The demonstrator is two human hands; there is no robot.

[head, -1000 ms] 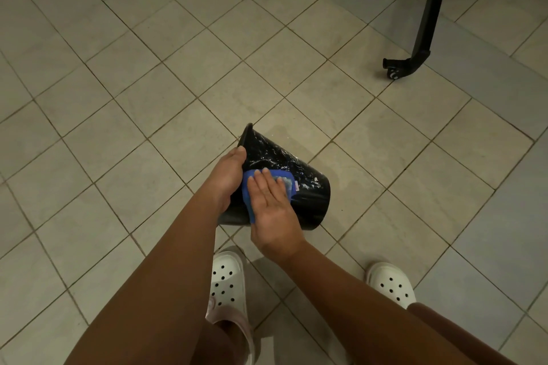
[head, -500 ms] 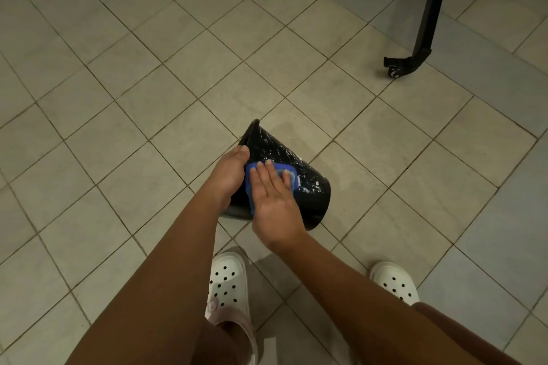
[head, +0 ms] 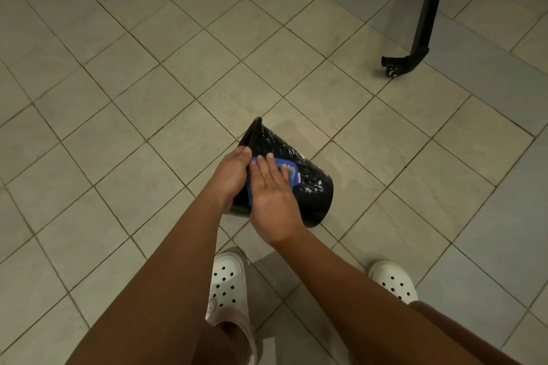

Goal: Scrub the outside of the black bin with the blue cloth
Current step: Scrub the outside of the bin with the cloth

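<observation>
Your right hand (head: 274,195) lies flat, fingers straight, pressing the blue cloth (head: 290,171) against the wet side of the black bin (head: 312,190). Your left hand (head: 229,175) grips the bin's rim, just left of the cloth. The bin is tipped sideways over the tiled floor (head: 118,127). Your white clogs (head: 226,284) stand just below it, and a black wheeled leg (head: 424,24) stands well beyond it.

no readable text, labels or numbers anywhere

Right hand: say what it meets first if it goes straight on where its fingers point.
Right hand, flat on the blue cloth, would likely run onto more soapy wall of the black bin, then floor tile; depth unclear.
</observation>
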